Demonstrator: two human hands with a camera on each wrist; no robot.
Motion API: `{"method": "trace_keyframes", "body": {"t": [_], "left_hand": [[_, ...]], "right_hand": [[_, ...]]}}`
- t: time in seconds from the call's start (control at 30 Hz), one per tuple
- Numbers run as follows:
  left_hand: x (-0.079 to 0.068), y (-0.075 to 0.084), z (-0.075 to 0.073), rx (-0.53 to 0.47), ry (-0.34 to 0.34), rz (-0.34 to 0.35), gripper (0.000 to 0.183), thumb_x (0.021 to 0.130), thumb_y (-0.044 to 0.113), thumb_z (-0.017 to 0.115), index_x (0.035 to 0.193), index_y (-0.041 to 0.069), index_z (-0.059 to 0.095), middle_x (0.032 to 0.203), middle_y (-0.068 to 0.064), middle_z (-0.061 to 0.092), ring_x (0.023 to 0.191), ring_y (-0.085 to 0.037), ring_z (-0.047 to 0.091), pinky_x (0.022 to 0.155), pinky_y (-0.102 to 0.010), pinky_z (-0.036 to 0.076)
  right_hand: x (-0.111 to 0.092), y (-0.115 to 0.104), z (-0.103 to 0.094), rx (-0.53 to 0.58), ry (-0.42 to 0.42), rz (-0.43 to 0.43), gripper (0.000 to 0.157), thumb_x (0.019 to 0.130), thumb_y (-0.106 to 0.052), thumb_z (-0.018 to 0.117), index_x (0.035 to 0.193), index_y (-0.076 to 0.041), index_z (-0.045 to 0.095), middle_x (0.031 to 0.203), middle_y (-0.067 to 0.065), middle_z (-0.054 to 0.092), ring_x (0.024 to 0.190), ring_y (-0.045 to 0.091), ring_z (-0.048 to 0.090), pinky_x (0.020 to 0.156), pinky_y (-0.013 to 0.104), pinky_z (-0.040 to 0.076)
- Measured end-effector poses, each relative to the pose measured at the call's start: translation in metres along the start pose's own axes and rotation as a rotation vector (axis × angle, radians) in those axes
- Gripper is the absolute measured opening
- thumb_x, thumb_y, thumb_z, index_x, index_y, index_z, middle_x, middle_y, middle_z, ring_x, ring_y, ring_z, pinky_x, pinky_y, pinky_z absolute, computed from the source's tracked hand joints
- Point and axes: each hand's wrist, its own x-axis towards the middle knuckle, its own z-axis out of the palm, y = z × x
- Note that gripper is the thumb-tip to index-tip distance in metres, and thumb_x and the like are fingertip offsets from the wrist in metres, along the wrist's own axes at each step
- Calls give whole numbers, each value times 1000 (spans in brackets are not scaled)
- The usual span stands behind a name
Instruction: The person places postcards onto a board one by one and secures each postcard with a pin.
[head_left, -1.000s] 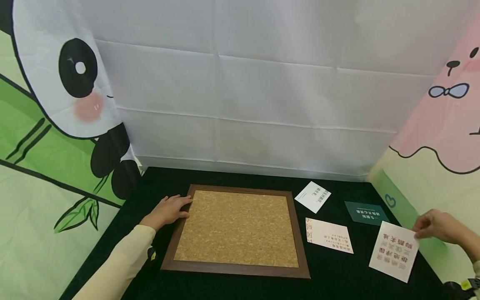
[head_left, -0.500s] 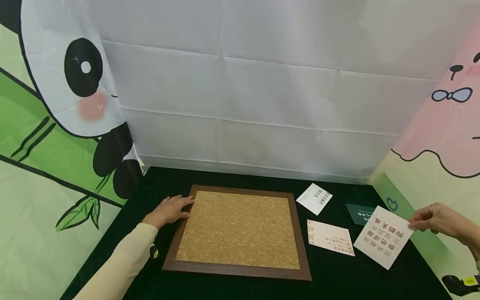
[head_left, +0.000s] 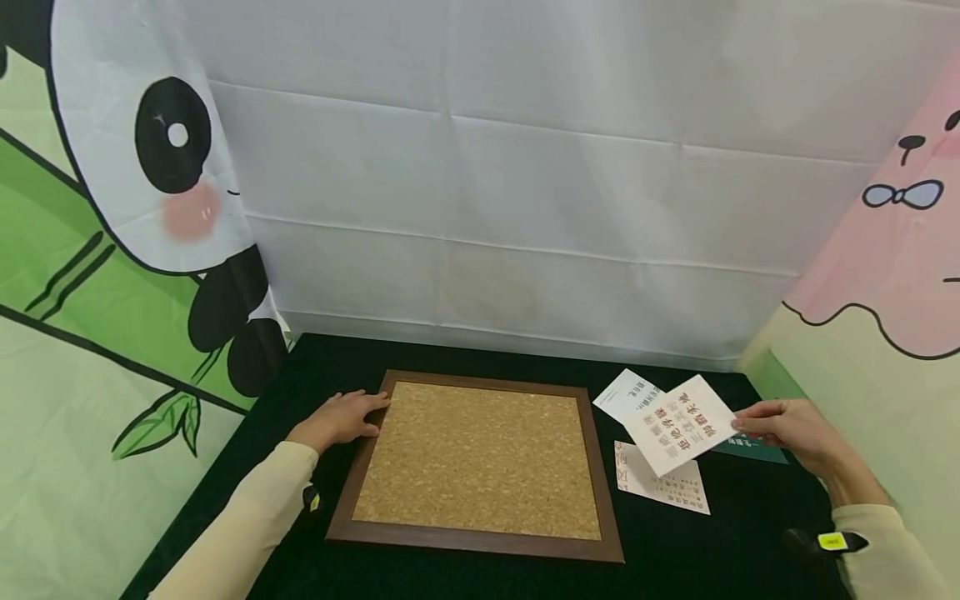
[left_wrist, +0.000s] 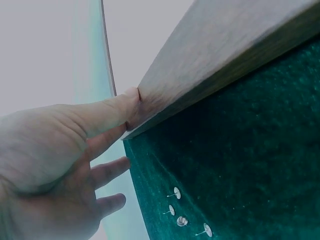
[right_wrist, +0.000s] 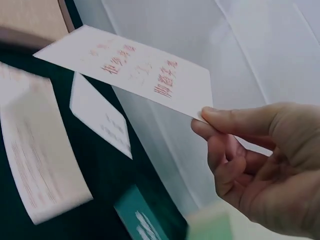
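Observation:
A cork board point(head_left: 480, 458) in a brown wooden frame lies on the dark green cloth. My left hand point(head_left: 339, 421) rests at its left side; in the left wrist view, the thumb and a finger touch the frame point(left_wrist: 200, 60), other fingers extended. My right hand point(head_left: 795, 433) pinches a white card point(head_left: 678, 425) with reddish-brown characters by its edge, between thumb and fingertips. This card hangs above the other cards and partly hides a cream card point(head_left: 641, 482), a white card point(head_left: 621, 393) and a dark green card point(head_left: 757, 450).
Several clear thumbtacks point(left_wrist: 207, 230) lie on the cloth point(left_wrist: 250, 150) near the frame in the left wrist view. A pale fabric wall point(head_left: 525, 192) stands behind the table, with printed cartoon sheets on both sides.
My right hand has carried the white card leftward and up from the table's right edge, over the other cards. The left hand has stayed at the frame.

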Motion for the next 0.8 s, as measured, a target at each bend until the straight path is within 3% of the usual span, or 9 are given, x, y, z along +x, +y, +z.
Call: {"method": "trace_keyframes", "body": {"t": [0.37, 0.5, 0.8], "left_hand": [[1, 5, -1, -10, -17, -10, 60, 92, 20, 67, 146, 7, 44, 157, -16, 33, 144, -45, 27, 113, -66, 17], [1, 3, -1, -3, -12, -13, 61, 92, 19, 67, 147, 7, 43, 157, -16, 33, 144, -44, 27, 113, -65, 17], [1, 2, -2, 2, -2, -28, 60, 91, 17, 69, 145, 7, 46, 155, -18, 36, 142, -45, 29, 113, -66, 17]], "right_hand": [[34, -31, 82, 251, 131, 131, 19, 91, -15, 68, 98, 1, 74, 74, -5, 66, 68, 14, 59, 61, 26, 49], [46, -46, 111, 373, 161, 164, 16, 90, -9, 68, 98, 4, 73, 70, -4, 66, 64, 13, 58, 58, 25, 48], [68, -81, 191, 531, 240, 231, 20, 87, -6, 71, 101, 9, 71, 64, -3, 66, 57, 8, 57, 51, 19, 44]]}}
